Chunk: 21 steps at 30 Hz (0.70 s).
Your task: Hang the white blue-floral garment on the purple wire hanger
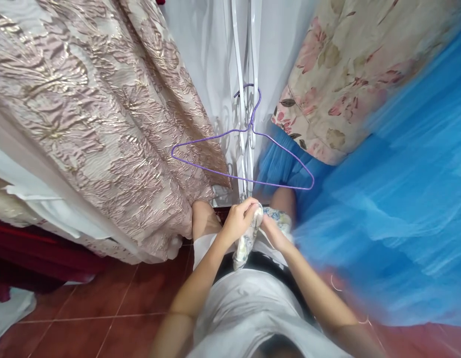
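Observation:
A pale cloth [246, 243] with a soft floral print is bunched in front of my waist; its kind of garment does not show. My left hand [240, 221] is closed around its upper part, thumb and fingers meeting near the top. On the other side, my right hand [274, 232] is at the same cloth, its fingertips partly hidden in the folds. More blue-and-yellow printed fabric shows behind the right hand. Just beyond both hands, a purple wire hanger [230, 175] hangs from a white metal rack [236, 49], with no garment on it.
A pink-and-gold brocade dress [104, 114] hangs on the left, with dark red fabric [37, 253] below it. To the right are a floral beige dress [338, 84] and a wide blue tulle skirt [394, 199]. Red tiles [129, 293] cover the floor.

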### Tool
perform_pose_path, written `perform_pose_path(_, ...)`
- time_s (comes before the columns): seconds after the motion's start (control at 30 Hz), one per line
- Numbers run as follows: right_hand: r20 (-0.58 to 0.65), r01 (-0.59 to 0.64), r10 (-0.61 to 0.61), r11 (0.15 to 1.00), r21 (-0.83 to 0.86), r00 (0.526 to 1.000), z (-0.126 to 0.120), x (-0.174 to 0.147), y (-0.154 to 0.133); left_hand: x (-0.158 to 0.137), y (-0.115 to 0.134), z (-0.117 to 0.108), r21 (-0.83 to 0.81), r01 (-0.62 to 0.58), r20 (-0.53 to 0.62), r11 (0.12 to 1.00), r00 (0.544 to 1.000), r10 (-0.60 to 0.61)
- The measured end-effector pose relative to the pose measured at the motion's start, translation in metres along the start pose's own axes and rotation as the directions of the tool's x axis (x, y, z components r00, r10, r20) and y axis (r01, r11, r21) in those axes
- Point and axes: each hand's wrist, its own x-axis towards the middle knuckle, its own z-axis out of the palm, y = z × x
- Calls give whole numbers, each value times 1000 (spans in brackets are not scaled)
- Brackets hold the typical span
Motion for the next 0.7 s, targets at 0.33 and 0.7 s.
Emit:
perform_pose_path(0.33, 46, 80, -78, 995, -64, 996, -67, -12, -94, -40, -30, 17, -211, 59, 418, 976, 908, 36)
perform_pose_path(0.7, -609, 113, -189, 980, -161, 771, -153, -39, -95, -9, -36, -38, 243, -307, 141, 920, 950, 279)
